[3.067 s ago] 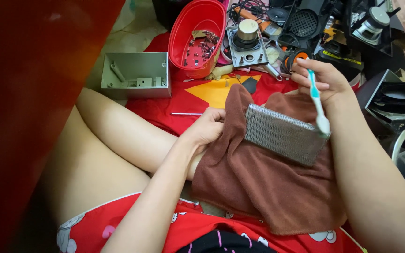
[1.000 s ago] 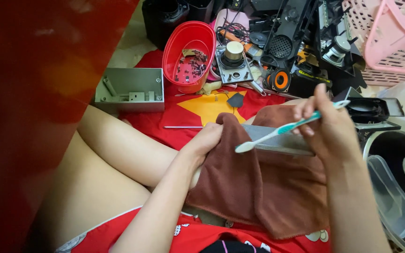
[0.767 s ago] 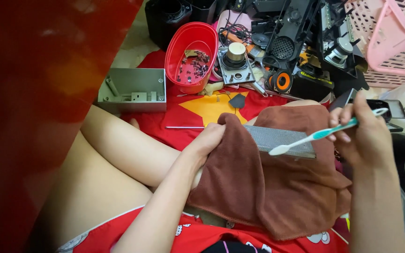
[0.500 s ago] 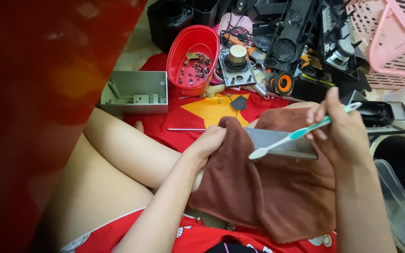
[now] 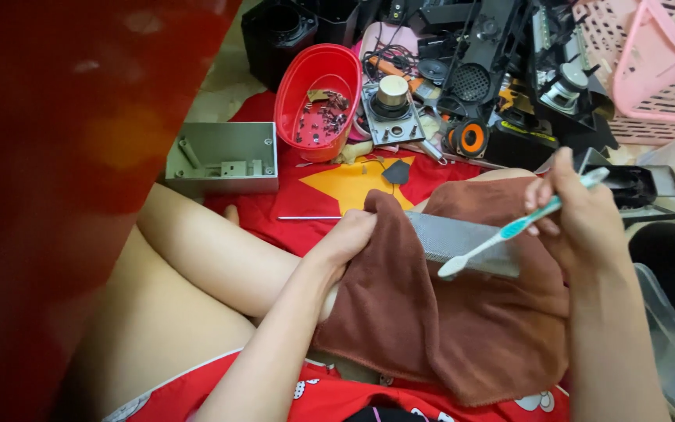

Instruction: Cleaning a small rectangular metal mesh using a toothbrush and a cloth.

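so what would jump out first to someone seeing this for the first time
Mid-frame, the right hand holds a white and teal toothbrush with its head on a grey perforated metal panel, while the left hand grips the brown towel under that panel. Behind, a red oval bowl of small parts sits by an open grey metal box and a heap of black speaker parts. A pink basket fills the top right corner.
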